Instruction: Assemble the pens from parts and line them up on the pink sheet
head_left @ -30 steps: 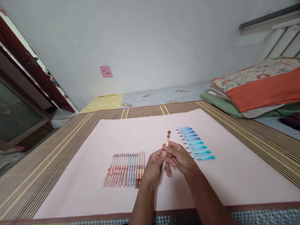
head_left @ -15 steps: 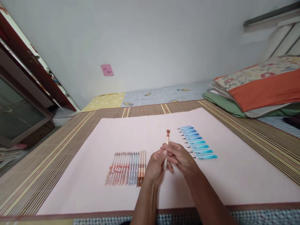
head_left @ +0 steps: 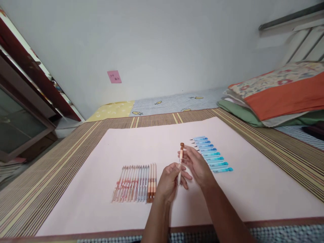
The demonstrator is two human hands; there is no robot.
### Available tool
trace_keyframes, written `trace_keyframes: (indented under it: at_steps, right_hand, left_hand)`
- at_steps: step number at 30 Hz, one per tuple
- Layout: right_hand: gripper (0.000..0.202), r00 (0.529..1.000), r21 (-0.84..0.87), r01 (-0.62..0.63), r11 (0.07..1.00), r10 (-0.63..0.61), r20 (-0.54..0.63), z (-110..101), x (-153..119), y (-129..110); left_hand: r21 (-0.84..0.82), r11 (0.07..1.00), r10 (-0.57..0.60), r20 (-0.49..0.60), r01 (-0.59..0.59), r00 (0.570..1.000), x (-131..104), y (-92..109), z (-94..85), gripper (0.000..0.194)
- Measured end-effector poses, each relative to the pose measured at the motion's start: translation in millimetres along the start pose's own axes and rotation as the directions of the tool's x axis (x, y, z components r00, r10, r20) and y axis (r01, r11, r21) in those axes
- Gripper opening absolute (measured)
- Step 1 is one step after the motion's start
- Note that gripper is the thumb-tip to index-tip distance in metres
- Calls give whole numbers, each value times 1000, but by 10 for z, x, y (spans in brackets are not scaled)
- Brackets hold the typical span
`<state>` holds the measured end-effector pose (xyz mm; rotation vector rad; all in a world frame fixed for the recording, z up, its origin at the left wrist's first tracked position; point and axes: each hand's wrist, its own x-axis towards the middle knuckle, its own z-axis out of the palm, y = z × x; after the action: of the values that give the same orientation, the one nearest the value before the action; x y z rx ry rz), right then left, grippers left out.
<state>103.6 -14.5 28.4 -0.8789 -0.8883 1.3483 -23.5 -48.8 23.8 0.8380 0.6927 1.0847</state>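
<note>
A cream pen with a brown top point(head_left: 181, 154) stands nearly upright between my hands, brown end up. My left hand point(head_left: 169, 179) pinches its lower part. The fingers of my right hand point(head_left: 198, 165) rest round its upper part, the index finger near the brown top. To the left, a row of several pens point(head_left: 134, 184) lies side by side on the pink sheet point(head_left: 91, 202), clear and pinkish ones first, then cream and brown ones at the right end. Several blue and teal pens point(head_left: 212, 154) lie in a slanting column to the right, partly behind my right hand.
The pink sheet lies on a striped mat point(head_left: 83, 138). Folded bedding, orange, floral and green point(head_left: 283, 98), is piled at the right. A pink note point(head_left: 114, 76) is on the wall behind. A cabinet point(head_left: 20, 118) stands at the left.
My right hand has moved up along the pen, its index finger now near the brown top. The pen sits slightly lower in view. My left hand keeps its pinch.
</note>
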Motion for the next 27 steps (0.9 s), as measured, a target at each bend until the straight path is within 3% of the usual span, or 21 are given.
trace_keyframes:
  at_steps: [2, 4, 9, 20, 27]
  right_hand:
    - [45, 990, -78, 116, 990, -122, -73, -55, 25, -50]
    - [46, 985, -165, 159, 973, -169, -43, -92, 33, -97]
    - [46, 983, -262, 174, 949, -184, -15, -107, 29, -113]
    - [41, 966, -276, 212, 937, -244, -89, -32, -2, -21]
    - [44, 972, -256, 186, 949, -215, -91, -38, 18, 42]
  left_hand:
    - [-13, 999, -35, 31, 36, 999, -8, -2, -6, 43]
    - [-26, 997, -65, 62, 67, 996, -10, -10, -12, 44]
    - [-68, 994, -81, 55, 84, 995, -12, -35, -21, 42]
    - [-129, 986, -104, 43, 109, 994, -48, -46, -47, 40]
    - [-201, 968, -136, 76, 149, 988, -28, -47, -65, 40]
